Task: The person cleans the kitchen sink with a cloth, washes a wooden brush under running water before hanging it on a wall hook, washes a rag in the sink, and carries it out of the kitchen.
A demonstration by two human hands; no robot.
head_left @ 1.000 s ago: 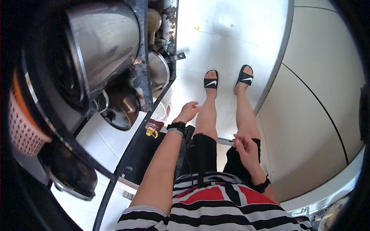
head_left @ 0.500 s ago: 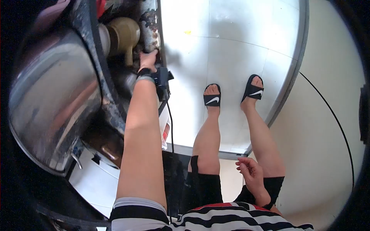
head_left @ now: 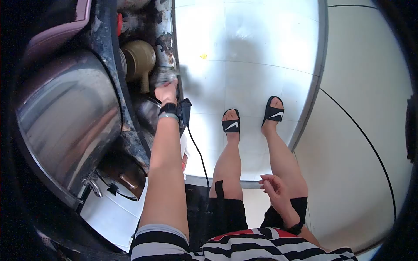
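My left hand (head_left: 166, 92) reaches into the low space below the dark counter. Its fingers are closed around a blurred, clear object (head_left: 165, 76), whose kind I cannot make out. Beside it is a brown pot (head_left: 138, 61) with a straight handle turned toward me. A shiny metal vessel (head_left: 149, 111) lies close to my left wrist, partly hidden. My right hand (head_left: 278, 192) hangs in front of my right thigh, fingers loosely bent and apart, with nothing in it.
A large shiny steel basin (head_left: 69, 126) is at the left, with a metal spout (head_left: 92, 187) near it. The worn dark counter edge (head_left: 111, 69) runs beside my left arm. A black cable (head_left: 198, 150) hangs from the wrist device (head_left: 185, 112). Pale floor tiles (head_left: 248, 82) lie under my sandals.
The view has shifted, so the shelf and my feet sit lower in it. The blurred clear object now shows at my left hand's fingers. My right hand stays before my thigh.
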